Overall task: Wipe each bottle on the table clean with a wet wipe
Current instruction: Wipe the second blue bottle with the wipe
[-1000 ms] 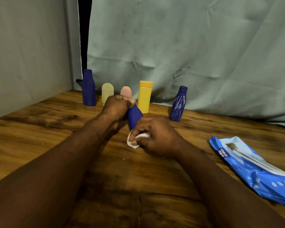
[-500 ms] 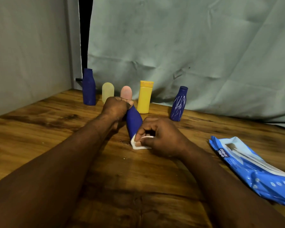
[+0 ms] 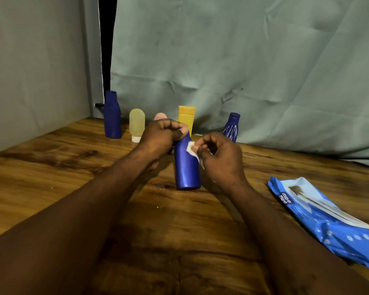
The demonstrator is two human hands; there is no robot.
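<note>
A blue bottle (image 3: pixel 186 167) stands nearly upright on the wooden table (image 3: pixel 179 231) in the middle of the view. My left hand (image 3: pixel 161 137) grips its top. My right hand (image 3: pixel 219 158) pinches a small white wet wipe (image 3: pixel 191 148) against the bottle's upper right side. Behind stand a tall dark blue bottle (image 3: pixel 112 114), a pale yellow tube (image 3: pixel 137 124), a pink tube (image 3: pixel 160 116) mostly hidden by my left hand, a yellow bottle (image 3: pixel 186 118) and a small blue bottle (image 3: pixel 231 127).
A blue wet-wipe pack (image 3: pixel 328 220) lies flat at the right, reaching to the table's right edge. A grey-green cloth backdrop (image 3: pixel 243 71) hangs right behind the row of bottles, and a grey wall (image 3: pixel 34 71) closes the left side.
The right hand slid the wipe from the bottle's base up to its shoulder. The bottle swung from a tilt to nearly upright, and its lower body is now uncovered.
</note>
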